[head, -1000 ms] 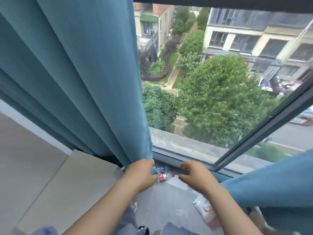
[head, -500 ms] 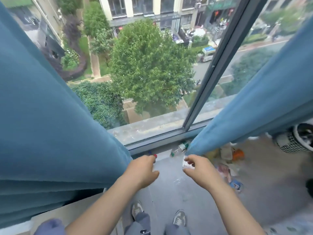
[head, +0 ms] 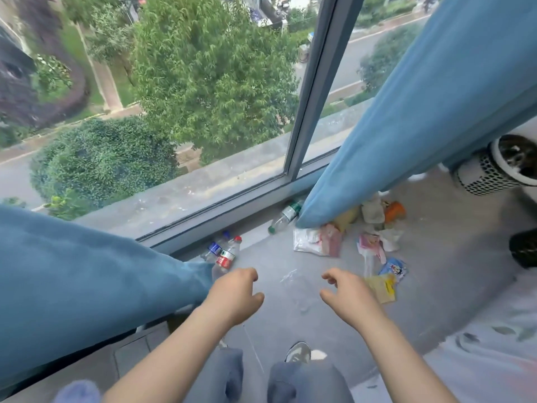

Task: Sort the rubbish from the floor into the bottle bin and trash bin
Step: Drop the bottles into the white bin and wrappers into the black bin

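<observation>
Both your left hand (head: 234,295) and right hand (head: 348,298) hover loosely curled, empty. Nothing's sorted yet: clear plastic red-labelled bottle (head: 226,257) lies at eleven o'clock; reach it first.

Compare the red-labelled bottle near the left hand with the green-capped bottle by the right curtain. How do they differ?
The red-labelled bottle has a red cap and lies beside a blue-labelled bottle; the green-capped bottle lies alone, its far end under the right curtain. Red's cap points towards the window, green's away. Both are clear plastic, lying on the floor.
</observation>
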`<state>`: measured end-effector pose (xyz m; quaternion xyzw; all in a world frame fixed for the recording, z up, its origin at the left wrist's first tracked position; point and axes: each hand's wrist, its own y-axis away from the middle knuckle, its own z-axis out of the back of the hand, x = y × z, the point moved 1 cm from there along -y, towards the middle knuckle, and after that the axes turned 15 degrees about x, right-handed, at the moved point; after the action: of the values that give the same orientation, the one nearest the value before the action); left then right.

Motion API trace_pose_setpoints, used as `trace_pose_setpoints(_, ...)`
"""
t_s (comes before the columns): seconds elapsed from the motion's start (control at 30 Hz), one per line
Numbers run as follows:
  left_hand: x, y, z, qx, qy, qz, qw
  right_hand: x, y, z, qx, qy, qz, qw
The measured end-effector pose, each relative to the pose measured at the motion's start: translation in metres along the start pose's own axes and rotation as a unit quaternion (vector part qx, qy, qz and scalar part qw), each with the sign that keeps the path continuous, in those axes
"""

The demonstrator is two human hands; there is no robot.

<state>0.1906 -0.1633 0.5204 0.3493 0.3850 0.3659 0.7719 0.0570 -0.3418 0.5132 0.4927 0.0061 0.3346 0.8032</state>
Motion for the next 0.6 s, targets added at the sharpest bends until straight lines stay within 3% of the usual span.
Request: trace_pose_setpoints(0.6, 0.087, -0.324, -0.116, -0.041, -0.048, -0.009, 0.998, -0.126, -0.303, -0.132, -0.021, 0.072, -0.016, 0.997)
